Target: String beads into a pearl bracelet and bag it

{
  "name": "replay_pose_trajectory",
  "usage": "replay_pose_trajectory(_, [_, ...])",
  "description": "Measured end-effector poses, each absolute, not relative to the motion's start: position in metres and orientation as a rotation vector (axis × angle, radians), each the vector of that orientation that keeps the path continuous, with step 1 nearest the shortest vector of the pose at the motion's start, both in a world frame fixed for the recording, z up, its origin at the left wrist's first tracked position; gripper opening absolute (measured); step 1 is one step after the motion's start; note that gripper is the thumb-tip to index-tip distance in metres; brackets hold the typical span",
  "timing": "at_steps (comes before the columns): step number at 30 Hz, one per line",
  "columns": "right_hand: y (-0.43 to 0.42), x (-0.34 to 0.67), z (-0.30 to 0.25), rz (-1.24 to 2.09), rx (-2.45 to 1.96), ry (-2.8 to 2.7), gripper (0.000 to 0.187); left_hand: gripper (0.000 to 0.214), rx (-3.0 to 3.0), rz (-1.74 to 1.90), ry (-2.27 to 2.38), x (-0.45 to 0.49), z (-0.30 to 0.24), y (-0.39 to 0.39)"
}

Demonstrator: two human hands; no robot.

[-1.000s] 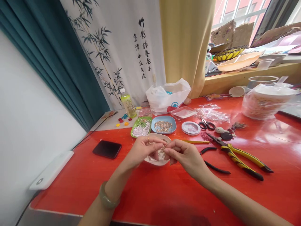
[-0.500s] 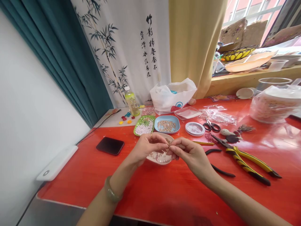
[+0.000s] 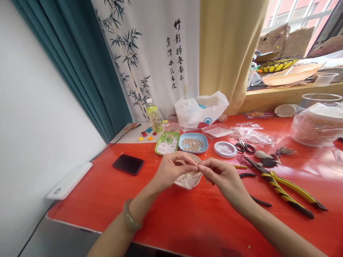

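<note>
My left hand and my right hand meet fingertip to fingertip over a small white bowl of beads on the red table. Both pinch something tiny between thumb and forefinger; it is too small to identify, and a short beaded strand seems to hang below the fingers. The left wrist wears a pale green bangle, and a ring sits on one left finger.
Behind the bowl stand a green dish of white beads, a blue dish of gold beads and a round thread spool. Scissors, yellow-handled pliers and black pliers lie right. A black phone lies left.
The view has drifted so the scene sits further right and lower. Both hands stayed together over the bowl, with the fingertips closing more tightly on each other.
</note>
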State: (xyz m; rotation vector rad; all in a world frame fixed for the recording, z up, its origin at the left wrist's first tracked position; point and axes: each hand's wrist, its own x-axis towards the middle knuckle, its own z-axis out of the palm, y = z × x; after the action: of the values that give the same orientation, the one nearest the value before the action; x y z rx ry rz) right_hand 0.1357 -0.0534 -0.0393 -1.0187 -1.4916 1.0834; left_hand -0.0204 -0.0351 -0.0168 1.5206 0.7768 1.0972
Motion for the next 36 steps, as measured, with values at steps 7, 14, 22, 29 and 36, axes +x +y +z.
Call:
replay_pose_trajectory(7, [-0.055,0.134,-0.036,1.375,-0.957,-1.439,0.022,0.01,1.519,1.07,0.788,-0.024,-0.018,-0.034])
replay_pose_trajectory(14, [-0.053,0.136,-0.031,1.415,-1.02,-1.473,0.023,0.011,1.568,1.052,0.78,-0.025,-0.021,-0.031])
replay_pose_trajectory(22, [-0.054,0.141,-0.034,0.768,-1.143,-1.827,0.013,0.01,1.608,1.109,0.934,-0.024,-0.021,-0.031])
replay_pose_trajectory(29, [-0.055,0.145,-0.032,0.518,-1.147,-1.843,0.012,0.011,1.574,1.11,0.972,-0.027,-0.022,-0.027])
replay_pose_trajectory(36, [-0.051,0.164,-0.02,0.759,-1.127,-1.417,0.014,0.014,1.522,1.347,1.171,-0.044,-0.033,0.005])
